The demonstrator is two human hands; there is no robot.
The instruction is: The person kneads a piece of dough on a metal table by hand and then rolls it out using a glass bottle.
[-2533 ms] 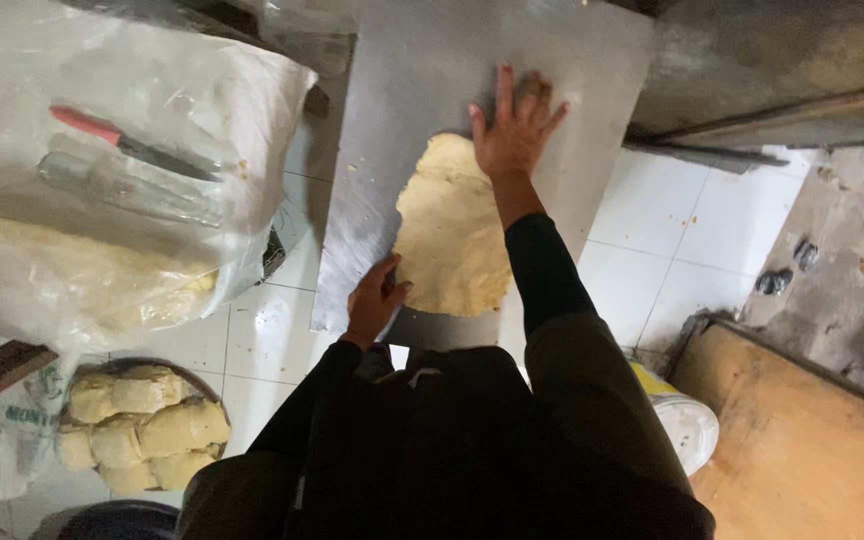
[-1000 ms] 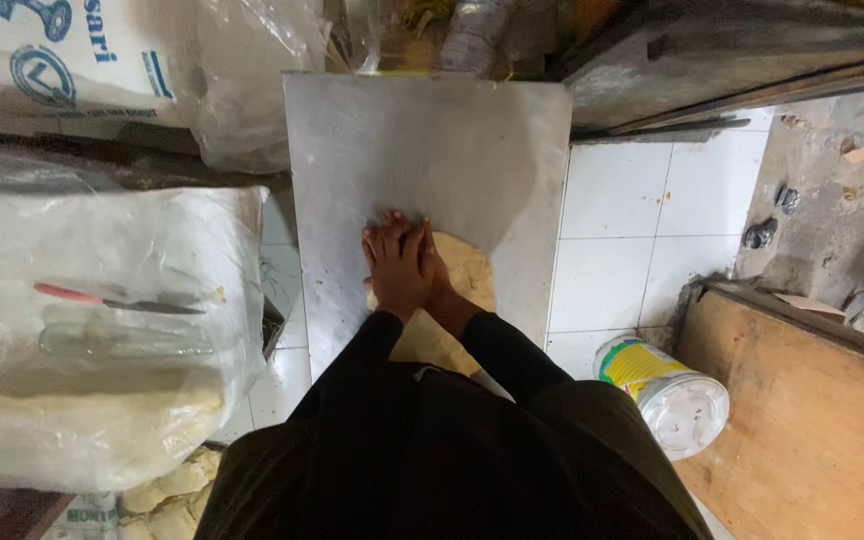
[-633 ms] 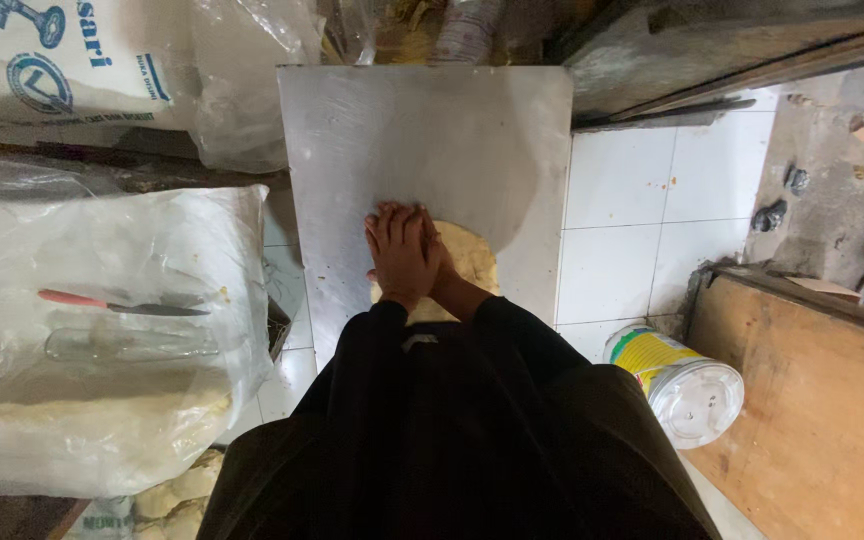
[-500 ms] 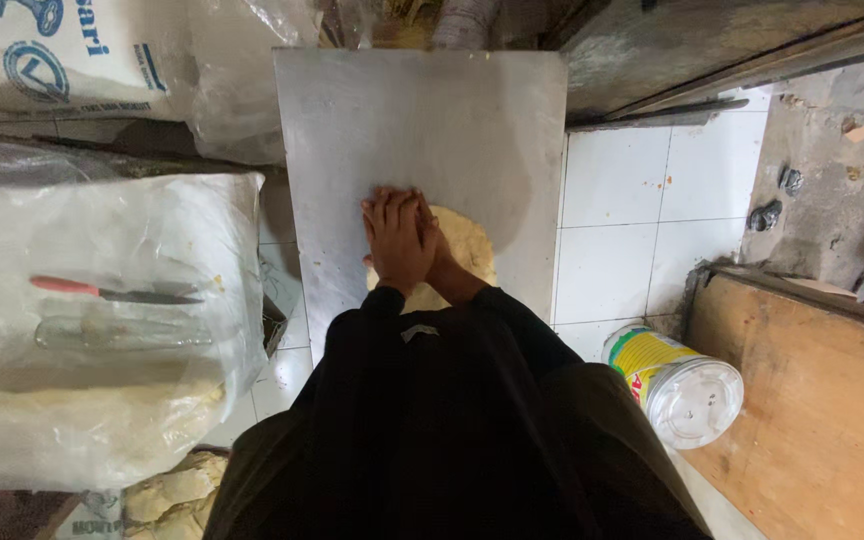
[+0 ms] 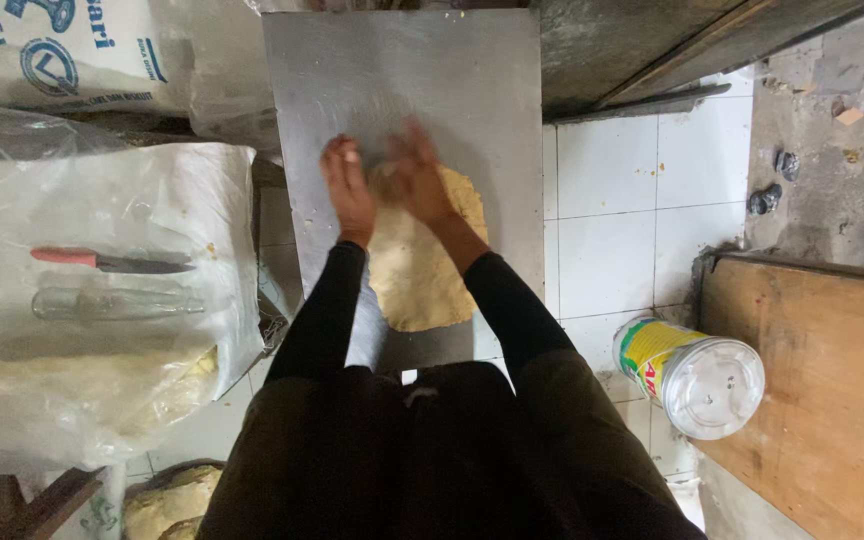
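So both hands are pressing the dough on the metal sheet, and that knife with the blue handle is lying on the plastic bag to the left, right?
Not quite: the knife has a red handle, not a blue one, as the head view shows. The rest holds: the left hand and right hand are on the dough on the metal sheet, and the knife lies on the plastic bag to the left.

1. Single view, head-worn camera, looking steeply down over the person's own torso and arms.
2. Faces the worktop [image 5: 432, 70]; its far edge sits at frame top, near edge under the forearms.
3. Close range; tiled floor [image 5: 612, 200] visible beside the right edge.
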